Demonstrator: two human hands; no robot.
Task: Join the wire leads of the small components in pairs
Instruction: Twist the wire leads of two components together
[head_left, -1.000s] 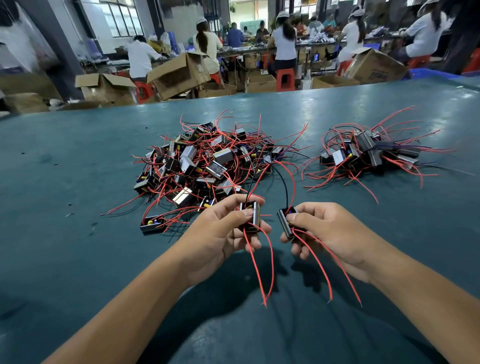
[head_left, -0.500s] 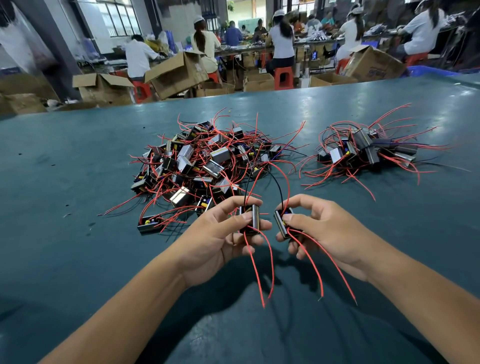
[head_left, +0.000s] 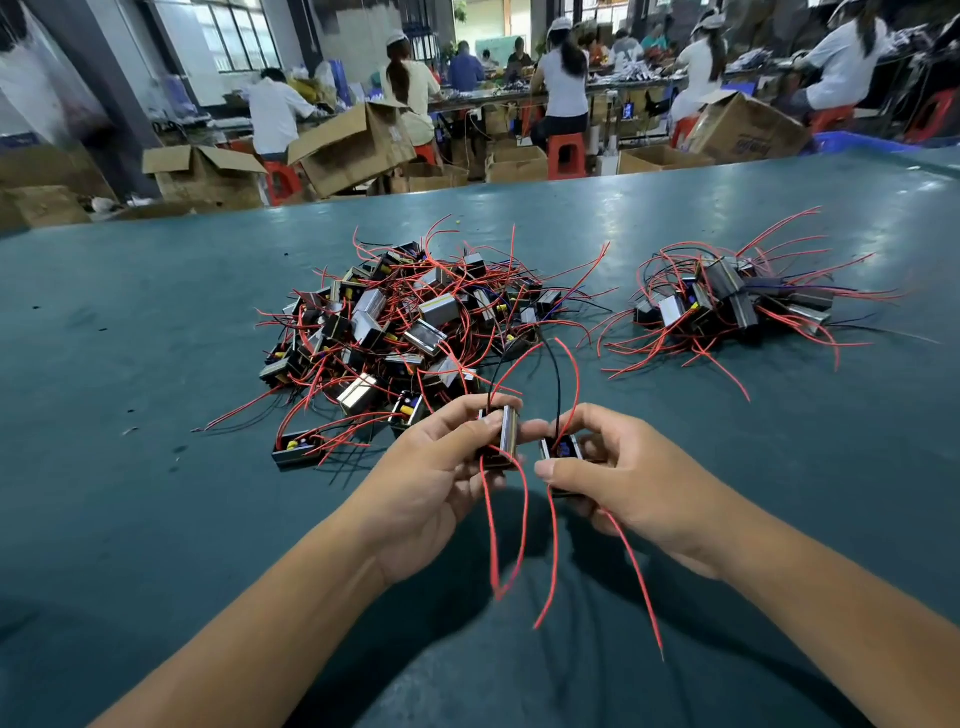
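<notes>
Teal work table (head_left: 156, 519), matte surface, fills most of the head view. Background beyond far edge: open cardboard boxes (head_left: 358, 145), red stools (head_left: 566, 156), seated workers (head_left: 563, 88) at a long bench.

Large pile of small components (head_left: 400, 332) at table centre: boxy metal-framed parts tangled in red and black leads. One stray component (head_left: 298, 449) lies apart at the pile's near left edge. Smaller pile (head_left: 727, 306) well to the right, red leads fanning outward.

Both forearms enter from the bottom edge, meeting just in front of the large pile.

Left hand (head_left: 431, 483): fingers curled, thumb and forefinger pinching one component (head_left: 506, 434), held upright with its metal face toward the right hand. Two red leads (head_left: 493, 535) hang from it toward the table; blurred at the lower ends.

Right hand (head_left: 634, 483): fingers curled, thumb below and forefinger above a second component (head_left: 563, 449), open side with coloured winding facing the camera. Red leads (head_left: 631, 571) trail down and to the right.

The two held components sit just beside each other, a narrow gap between them. Black and red leads (head_left: 558, 374) arc upward from both toward the large pile; cannot tell whether any are joined.
</notes>
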